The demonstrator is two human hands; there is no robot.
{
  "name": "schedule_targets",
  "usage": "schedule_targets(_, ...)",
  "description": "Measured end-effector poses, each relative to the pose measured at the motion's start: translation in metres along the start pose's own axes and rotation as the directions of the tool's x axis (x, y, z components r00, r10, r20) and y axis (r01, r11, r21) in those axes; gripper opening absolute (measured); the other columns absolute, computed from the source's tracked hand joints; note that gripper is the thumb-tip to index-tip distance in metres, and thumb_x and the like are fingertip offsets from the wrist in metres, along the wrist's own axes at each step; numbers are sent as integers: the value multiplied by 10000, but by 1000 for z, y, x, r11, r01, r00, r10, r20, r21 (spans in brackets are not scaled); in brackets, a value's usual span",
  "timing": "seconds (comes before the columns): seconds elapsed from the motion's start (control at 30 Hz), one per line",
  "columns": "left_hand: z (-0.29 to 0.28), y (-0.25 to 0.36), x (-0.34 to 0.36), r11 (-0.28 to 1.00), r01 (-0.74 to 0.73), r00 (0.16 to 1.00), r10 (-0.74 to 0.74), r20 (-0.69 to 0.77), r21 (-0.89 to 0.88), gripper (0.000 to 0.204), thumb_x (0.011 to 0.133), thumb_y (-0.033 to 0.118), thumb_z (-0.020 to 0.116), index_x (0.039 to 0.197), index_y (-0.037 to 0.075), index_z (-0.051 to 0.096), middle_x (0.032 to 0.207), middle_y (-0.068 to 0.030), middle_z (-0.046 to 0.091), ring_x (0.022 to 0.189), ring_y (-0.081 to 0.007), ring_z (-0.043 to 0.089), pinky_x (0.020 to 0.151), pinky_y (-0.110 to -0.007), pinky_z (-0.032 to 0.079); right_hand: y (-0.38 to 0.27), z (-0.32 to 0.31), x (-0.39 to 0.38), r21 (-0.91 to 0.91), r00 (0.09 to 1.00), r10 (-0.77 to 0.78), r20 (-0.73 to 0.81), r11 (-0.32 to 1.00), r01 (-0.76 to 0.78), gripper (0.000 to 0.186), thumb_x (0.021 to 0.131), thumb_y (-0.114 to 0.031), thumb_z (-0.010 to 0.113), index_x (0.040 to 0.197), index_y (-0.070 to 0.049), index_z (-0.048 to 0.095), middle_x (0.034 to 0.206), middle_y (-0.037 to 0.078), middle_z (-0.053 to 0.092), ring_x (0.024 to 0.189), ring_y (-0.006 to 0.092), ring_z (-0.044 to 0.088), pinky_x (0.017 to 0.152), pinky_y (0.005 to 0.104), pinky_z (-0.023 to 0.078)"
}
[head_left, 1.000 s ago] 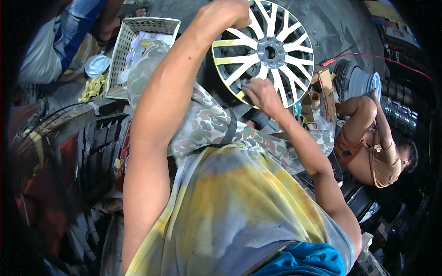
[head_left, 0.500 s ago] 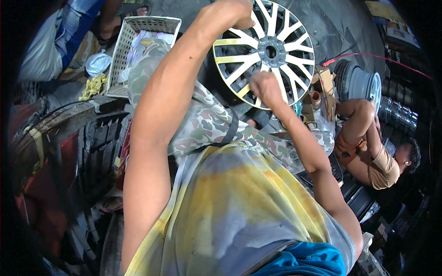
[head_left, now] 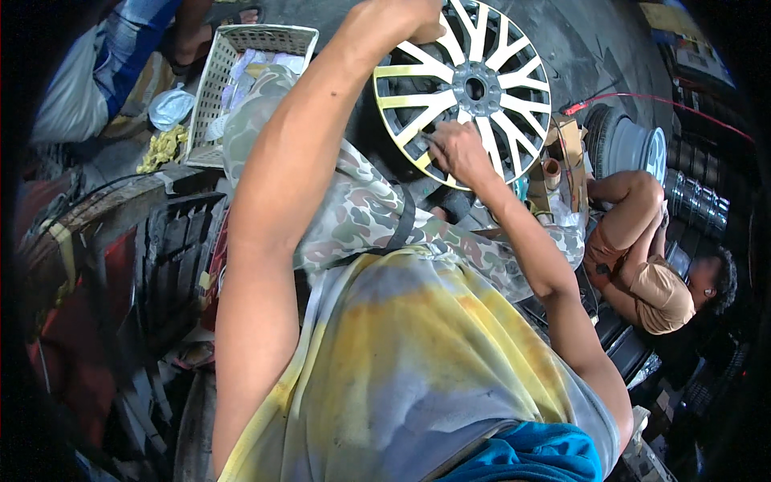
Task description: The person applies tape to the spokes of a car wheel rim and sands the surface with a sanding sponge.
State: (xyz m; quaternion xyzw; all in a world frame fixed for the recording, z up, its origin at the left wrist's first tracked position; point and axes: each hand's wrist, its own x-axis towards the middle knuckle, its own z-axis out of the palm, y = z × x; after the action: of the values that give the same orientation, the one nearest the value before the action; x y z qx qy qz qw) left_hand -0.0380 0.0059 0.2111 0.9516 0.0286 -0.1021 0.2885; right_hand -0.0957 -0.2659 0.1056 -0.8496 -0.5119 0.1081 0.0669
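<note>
An alloy wheel (head_left: 514, 102) with pale cream spokes, dark gaps and yellowish patches on its left side faces up in front of me. My left hand (head_left: 419, 22) holds its upper left edge; the picture's top edge cuts off part of that hand, and some fingers are hidden. Over the lower left spokes, my right hand (head_left: 464, 153) is closed with bent fingers. A small dark grey piece (head_left: 429, 140), perhaps sandpaper, shows at its fingertips, touching or just above the spokes.
A pale woven plastic basket (head_left: 313, 36) with cloths stands left of the wheel. Another person (head_left: 658, 293) crouches at right beside a tyre and silver rim (head_left: 634, 149). Cardboard boxes (head_left: 569, 145) and a red cable (head_left: 626, 95) lie near the wheel. Scrap metal parts (head_left: 181, 249) crowd the left.
My right hand has shifted slightly and turned, so the grey piece at its fingertips now shows. My left hand keeps its place on the wheel. The crouching person has moved a little.
</note>
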Motion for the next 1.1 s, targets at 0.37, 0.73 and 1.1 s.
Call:
schedule_targets(0.37,11,-13,11,986,-164,987,164,1,11,340,889,287,684,1057,1,757,1043,-263,731,1027,-404,712,899,-483,565,-23,10,-20,142,997,-15,77,990,4,138,873,-115,715,984,-34,714,992,139,657,1004,348,648,854,456,510)
schedule_targets(0.73,25,-27,13,977,-203,975,208,-78,67,393,896,345,685,954,-37,759,991,-277,730,983,-423,715,879,-493,565,39,-10,-9,98,999,8,39,995,-11,202,954,-190,660,938,7,700,907,167,625,903,373,627,795,462,498)
schedule_targets(1.1,13,-19,11,988,-114,993,113,18,101,387,917,349,704,1013,-23,755,1027,-267,734,1022,-422,705,906,-498,554,62,-3,-22,153,987,66,-150,987,-43,184,927,-165,683,1034,-30,747,955,153,642,936,370,619,860,451,506)
